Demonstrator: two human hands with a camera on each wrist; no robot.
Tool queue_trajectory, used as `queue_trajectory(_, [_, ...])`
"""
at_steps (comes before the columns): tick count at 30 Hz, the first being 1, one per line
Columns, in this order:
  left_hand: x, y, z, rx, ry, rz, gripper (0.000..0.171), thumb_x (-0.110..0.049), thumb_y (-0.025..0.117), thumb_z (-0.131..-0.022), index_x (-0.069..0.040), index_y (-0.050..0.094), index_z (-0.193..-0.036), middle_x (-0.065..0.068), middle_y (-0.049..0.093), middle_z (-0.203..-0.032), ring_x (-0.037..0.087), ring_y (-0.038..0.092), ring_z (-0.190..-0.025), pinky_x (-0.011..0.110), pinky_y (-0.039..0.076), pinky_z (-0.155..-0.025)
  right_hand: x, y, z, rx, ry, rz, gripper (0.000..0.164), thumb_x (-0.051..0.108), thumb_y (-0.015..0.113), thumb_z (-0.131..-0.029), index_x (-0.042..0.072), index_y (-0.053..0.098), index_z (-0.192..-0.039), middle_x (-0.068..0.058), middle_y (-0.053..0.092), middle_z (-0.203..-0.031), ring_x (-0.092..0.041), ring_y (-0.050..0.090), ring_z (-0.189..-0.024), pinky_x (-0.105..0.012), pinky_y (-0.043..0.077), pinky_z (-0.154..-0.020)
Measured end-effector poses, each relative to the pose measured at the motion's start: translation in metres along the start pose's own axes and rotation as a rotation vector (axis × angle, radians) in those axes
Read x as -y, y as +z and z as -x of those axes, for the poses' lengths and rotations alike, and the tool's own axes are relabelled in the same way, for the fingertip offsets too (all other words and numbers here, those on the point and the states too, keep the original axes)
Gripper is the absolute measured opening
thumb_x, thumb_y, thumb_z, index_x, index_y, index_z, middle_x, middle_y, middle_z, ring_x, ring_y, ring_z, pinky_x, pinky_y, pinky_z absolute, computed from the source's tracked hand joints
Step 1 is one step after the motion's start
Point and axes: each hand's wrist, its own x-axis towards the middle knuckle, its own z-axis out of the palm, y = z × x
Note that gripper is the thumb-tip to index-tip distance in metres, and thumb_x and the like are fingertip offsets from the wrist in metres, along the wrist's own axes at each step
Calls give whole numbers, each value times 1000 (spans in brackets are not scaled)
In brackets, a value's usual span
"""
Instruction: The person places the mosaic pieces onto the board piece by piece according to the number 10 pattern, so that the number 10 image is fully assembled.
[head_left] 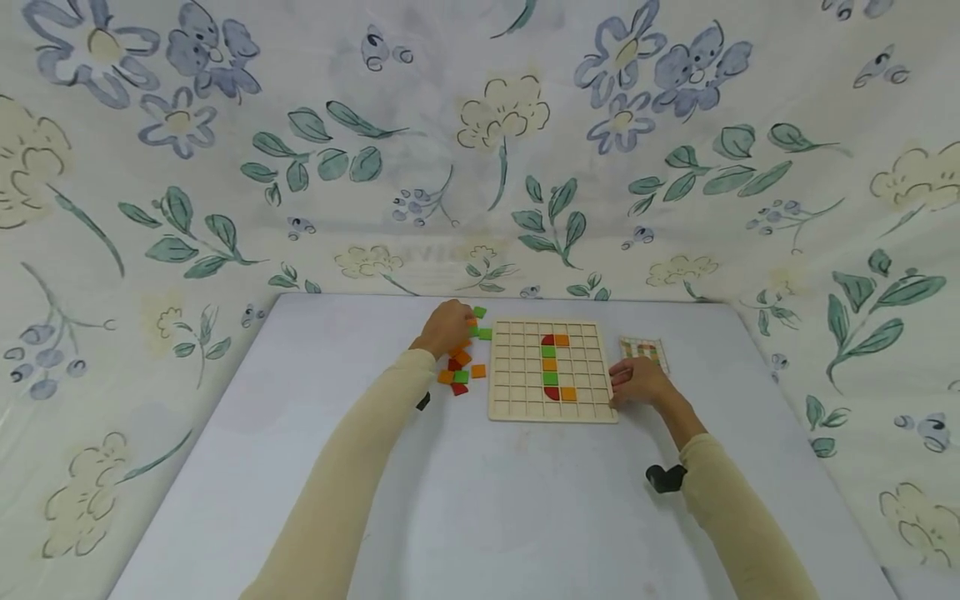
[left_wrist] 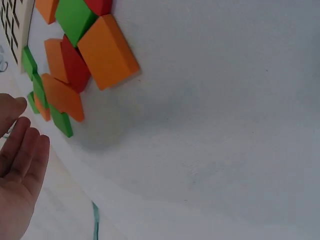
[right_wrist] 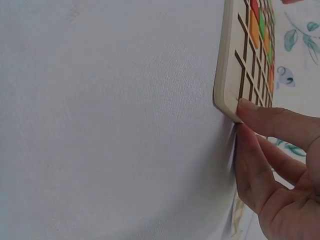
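Note:
A square wooden grid board lies on the table, with red, green and orange tiles forming a bracket-like shape in its cells. Left of it is a loose pile of flat tiles in the same colours. My left hand reaches over the far end of this pile. In the left wrist view its thumb and fingers are close together beside some green tiles, with nothing visible between them. At the board's right edge, my right hand pinches the rim, thumb on top and fingers against the side.
A small card printed with a coloured grid pattern lies right of the board, partly behind the right hand. The white table ends at the back against a floral cloth. Dark wrist-camera pieces show by both forearms.

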Motion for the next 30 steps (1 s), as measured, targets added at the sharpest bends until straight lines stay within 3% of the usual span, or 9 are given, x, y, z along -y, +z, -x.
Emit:
queue_trajectory(4, [9,3,3,-16,-53,24,27,2,55,-93,3,69,-116,16,62,-120,29,54,-112,40,43,-101,-1,2,0,-2,-5,1,56,-6,84,-62,-8,62,-114,-12,68,-93,-19,64,-79,-33,52,-74])
queue_trajectory(15, [16,5,6,29,-81,96,26,0,56,-95,2,69,-117,16,59,-127,30,52,-116,40,42,-103,0,0,1,-2,6,13,56,-4,84,-63,-7,63,-115,-12,68,-94,-20,64,-81,-33,52,-74])
queue_trajectory(25, [36,-7,10,40,-18,-28,23,7,55,-90,4,69,-108,18,64,-113,31,56,-104,42,45,-97,2,-1,-1,8,9,16,57,-4,85,-62,-7,62,-114,-13,68,-94,-21,64,-81,-33,52,-74])
queue_trajectory(30, [31,-12,13,107,39,-67,15,-2,62,-90,1,69,-102,14,62,-103,28,55,-93,38,48,-88,0,-3,0,16,13,24,57,-3,85,-63,-8,62,-115,-12,67,-94,-21,64,-81,-33,51,-73])
